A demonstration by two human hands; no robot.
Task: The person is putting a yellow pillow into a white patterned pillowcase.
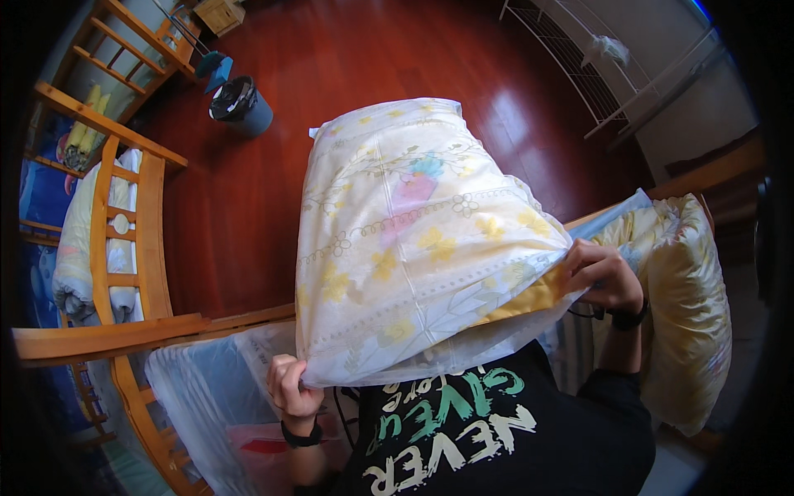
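Observation:
A large translucent white bag point(397, 204) with a floral print hangs between my two hands, its mouth towards my chest. Inside it shows a yellow fabric item point(515, 304), with pink and blue patches visible through the wall. My left hand point(294, 385) pinches the bag's lower left corner. At the right side of the mouth, my right hand point(600, 273) grips the bag's edge, and the yellow fabric lies close to those fingers. Whether the right fingers also hold the fabric is hidden. Between the hands the opening gapes slightly.
A folded yellow quilt point(682, 310) lies on the right. Clear plastic packaging point(205, 384) sits at my left beside a wooden bed rail point(152, 235). Beyond are a lined waste bin point(251, 111), a dustpan point(218, 74), a white wire rack point(577, 74) and red wooden flooring point(347, 49).

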